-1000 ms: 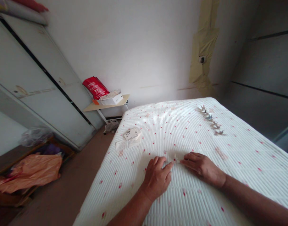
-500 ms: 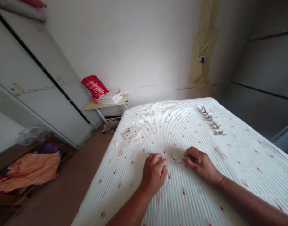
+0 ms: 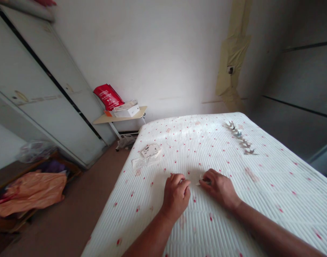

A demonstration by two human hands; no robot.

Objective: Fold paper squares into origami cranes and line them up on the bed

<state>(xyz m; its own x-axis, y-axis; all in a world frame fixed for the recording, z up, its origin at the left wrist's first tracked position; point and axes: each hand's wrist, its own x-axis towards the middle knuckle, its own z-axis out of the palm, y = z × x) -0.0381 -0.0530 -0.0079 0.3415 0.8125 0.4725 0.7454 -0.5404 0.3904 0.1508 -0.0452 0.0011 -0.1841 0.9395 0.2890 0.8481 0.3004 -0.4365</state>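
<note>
In my right hand [image 3: 219, 187], closed with thumb and fingers pinched, is a small folded paper crane [image 3: 199, 180]. Most of it is hidden behind the fingers; a pale tip sticks out on the left. To its left my left hand [image 3: 176, 191] rests on the quilted bed cover [image 3: 203, 225]. The fingers are loosely curled, with the thumb a little apart from them, and I see nothing held there. Farther off on the right, several folded paper cranes [image 3: 241, 137] stand in a slanting row. Printed paper pieces [image 3: 151, 151] lie in a loose pile beyond my left hand.
A small table [image 3: 142, 111] by the wall carries a red bag [image 3: 108, 97] and a white box [image 3: 127, 111]. Pale cabinets [image 3: 32, 78] stand on the left, above an orange plastic bag [image 3: 35, 192]. The bed's left edge drops to a brown floor [image 3: 80, 200].
My right hand has moved left and closed over the small paper crane, which lay more exposed between the hands before. My left hand has stayed in nearly the same pose.
</note>
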